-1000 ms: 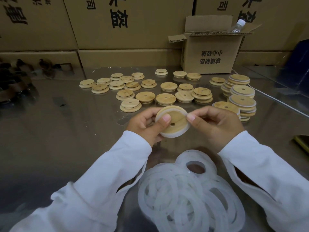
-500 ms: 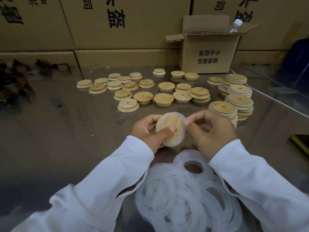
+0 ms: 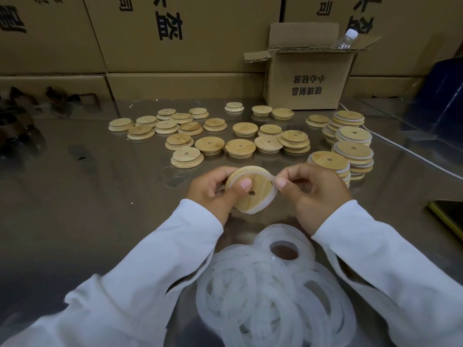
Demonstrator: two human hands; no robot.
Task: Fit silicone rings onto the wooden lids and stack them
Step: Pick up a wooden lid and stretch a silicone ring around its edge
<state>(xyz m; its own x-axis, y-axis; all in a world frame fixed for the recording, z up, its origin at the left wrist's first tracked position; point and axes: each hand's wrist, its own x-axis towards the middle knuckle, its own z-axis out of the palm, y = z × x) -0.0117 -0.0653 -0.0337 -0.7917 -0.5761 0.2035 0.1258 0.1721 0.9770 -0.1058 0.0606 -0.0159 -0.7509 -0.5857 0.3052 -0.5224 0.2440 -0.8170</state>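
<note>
Judging by the table [image 3: 75,201], the job is partly done. Four stacks of ringed lids [image 3: 353,146] stand at the far right, while some two dozen bare lids [image 3: 213,145] lie scattered across the far middle and left, singly or in pairs. A loose heap of white rings [image 3: 270,296] waits at the near edge between the sleeves, so plenty of work seems left.

One lid [image 3: 250,196] is held up above the table, in the middle, tilted toward the camera. The left hand [image 3: 213,190] grasps it, thumb across the wooden face and fingers curled behind. The right hand [image 3: 313,194] pinches the ring [image 3: 273,194] between thumb and forefinger at the lid's right edge. The ring looks mostly seated around the rim, though whether it sits fully on the far side cannot be told.
</note>
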